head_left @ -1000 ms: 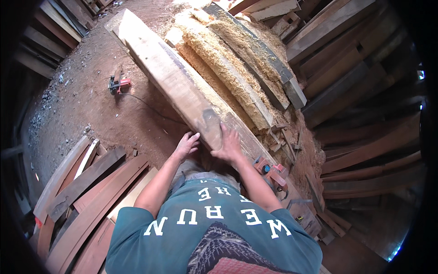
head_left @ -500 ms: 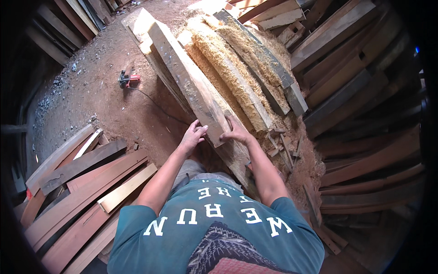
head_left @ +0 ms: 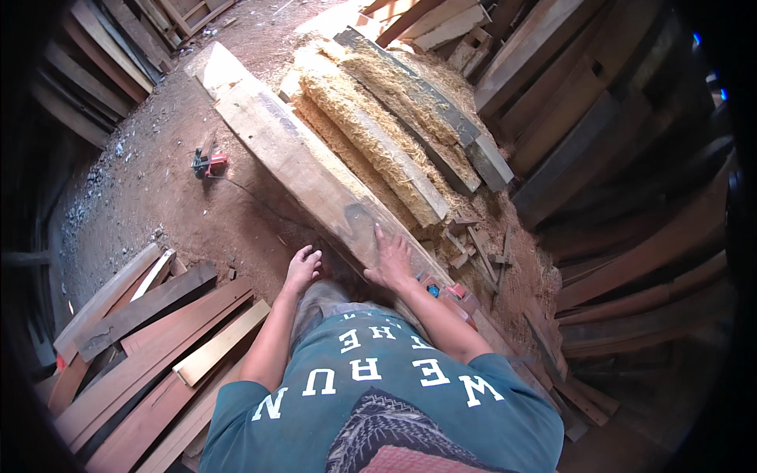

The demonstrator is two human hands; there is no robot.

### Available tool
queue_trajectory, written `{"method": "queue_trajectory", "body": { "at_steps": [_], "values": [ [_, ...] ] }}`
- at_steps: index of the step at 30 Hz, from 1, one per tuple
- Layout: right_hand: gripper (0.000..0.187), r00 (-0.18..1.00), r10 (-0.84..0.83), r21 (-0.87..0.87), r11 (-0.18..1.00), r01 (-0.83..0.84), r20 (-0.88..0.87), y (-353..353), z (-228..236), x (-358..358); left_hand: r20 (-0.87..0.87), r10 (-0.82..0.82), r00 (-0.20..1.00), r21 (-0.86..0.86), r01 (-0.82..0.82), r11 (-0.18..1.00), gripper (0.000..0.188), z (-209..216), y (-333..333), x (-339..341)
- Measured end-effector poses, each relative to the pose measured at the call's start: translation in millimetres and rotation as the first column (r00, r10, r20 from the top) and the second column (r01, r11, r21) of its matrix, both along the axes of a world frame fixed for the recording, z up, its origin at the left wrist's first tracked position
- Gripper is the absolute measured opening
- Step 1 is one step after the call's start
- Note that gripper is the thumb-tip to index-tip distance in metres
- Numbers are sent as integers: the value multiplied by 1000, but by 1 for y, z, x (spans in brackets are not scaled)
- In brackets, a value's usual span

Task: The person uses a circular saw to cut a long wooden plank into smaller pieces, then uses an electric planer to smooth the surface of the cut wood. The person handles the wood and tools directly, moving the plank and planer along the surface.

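Observation:
A long, thick wooden plank [head_left: 296, 162] lies with its broad face up, running from in front of me toward the far left. Flat on its near end rests my right hand [head_left: 393, 258], fingers spread over the wood beside a dark stain. My left hand [head_left: 303, 268] hovers just left of that end, apart from it, with fingers loosely bent and nothing in them. Under and beside the plank, a longer timber [head_left: 422, 256] shows along its right edge. By my right forearm sit small red and blue items [head_left: 445, 291], whose kind I cannot make out.
Beams covered in shavings [head_left: 371, 134] lie right of the plank. A red power tool [head_left: 210, 163] with a cord rests on the dirt floor. Stacked boards [head_left: 158, 347] fill the near left, and more timbers [head_left: 544, 55] line the right side.
The plank has gone from tilted on edge to lying flat. My left hand has come away from it to the left. My right hand has moved from gripping its edge to resting on top.

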State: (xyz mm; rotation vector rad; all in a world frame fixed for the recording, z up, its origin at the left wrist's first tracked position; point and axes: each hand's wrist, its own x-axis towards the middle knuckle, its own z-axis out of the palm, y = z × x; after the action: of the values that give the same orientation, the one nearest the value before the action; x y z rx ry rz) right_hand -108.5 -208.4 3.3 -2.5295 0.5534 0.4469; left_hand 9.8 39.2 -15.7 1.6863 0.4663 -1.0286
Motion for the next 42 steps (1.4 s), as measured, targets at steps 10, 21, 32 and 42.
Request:
{"method": "queue_trajectory", "body": {
  "at_steps": [10,21,32,42],
  "values": [
    [138,1000,16,30,999,-16,-4,-3,1,3,29,146,989,55,-148,988,82,-26,-6,85],
    [139,999,18,46,999,-17,-31,17,-4,78,351,119,929,-120,-81,989,93,-9,-35,190],
    [94,977,-199,127,974,188,79,-38,4,32,404,-908,107,809,422,410,92,10,-82,119],
    [72,933,-361,23,932,361,12,-101,43,-136,411,-900,-143,829,470,304,89,6,-91,11]
  ]
}}
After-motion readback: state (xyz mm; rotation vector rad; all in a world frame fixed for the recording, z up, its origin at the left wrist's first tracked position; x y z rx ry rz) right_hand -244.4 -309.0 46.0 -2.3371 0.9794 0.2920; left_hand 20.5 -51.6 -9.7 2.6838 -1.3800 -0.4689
